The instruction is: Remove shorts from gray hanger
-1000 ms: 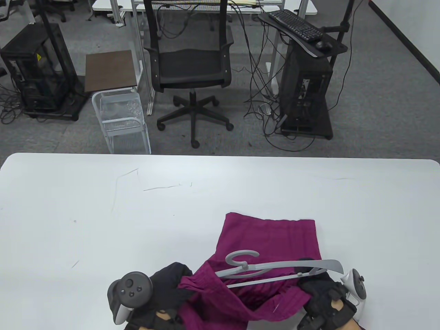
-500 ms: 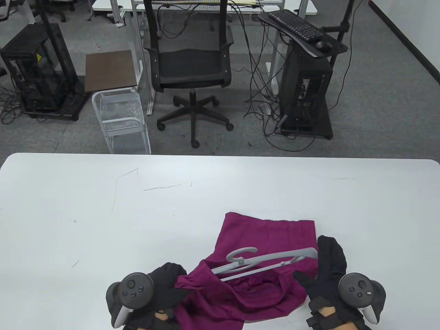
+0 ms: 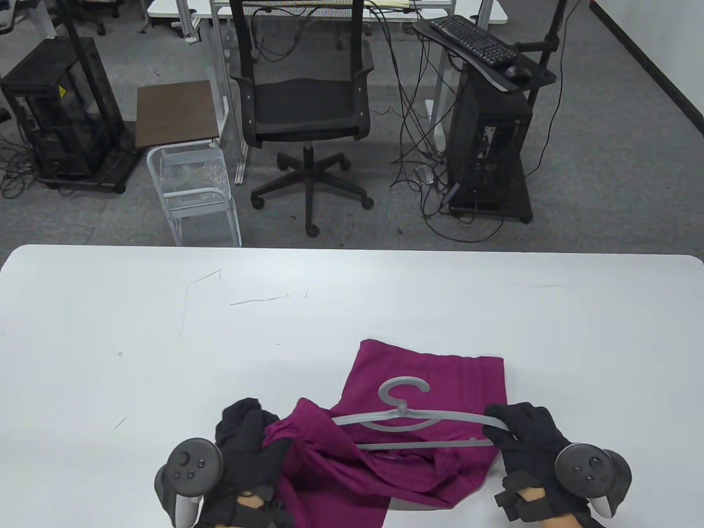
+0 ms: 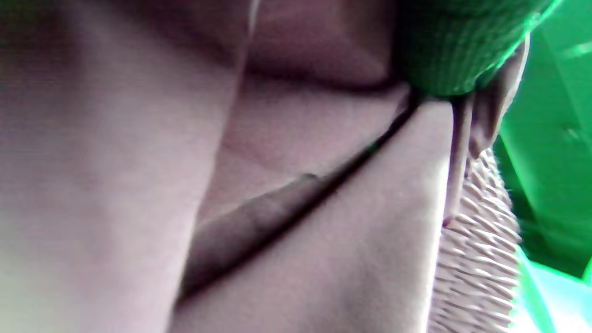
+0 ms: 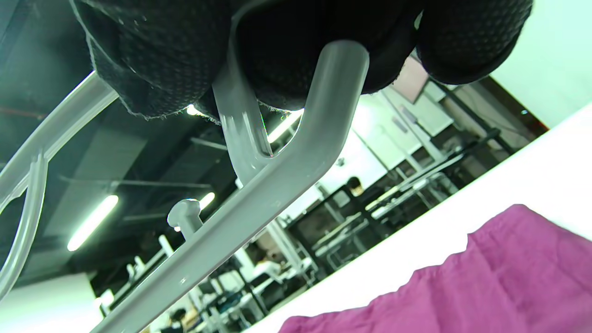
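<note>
The magenta shorts (image 3: 429, 374) lie crumpled on the white table (image 3: 165, 341) near its front edge. The gray hanger (image 3: 407, 421) sits above them, hook pointing away from me. My right hand (image 3: 517, 434) grips the hanger's right end; in the right wrist view the fingers (image 5: 185, 60) wrap that end of the hanger (image 5: 286, 166) above the shorts (image 5: 462, 286). My left hand (image 3: 247, 440) grips a bunched fold of the shorts at their left side. The left wrist view shows only close, blurred cloth (image 4: 277, 185).
Beyond the table's far edge stand an office chair (image 3: 305, 110), a small wire cart (image 3: 192, 181) and a black computer stand (image 3: 489, 143). Faint pen marks (image 3: 258, 300) cross the tabletop.
My right hand has closed on the hanger's right end and the hanger now lies level, its hook farther from me. My left hand has pulled the shorts' left side toward the left.
</note>
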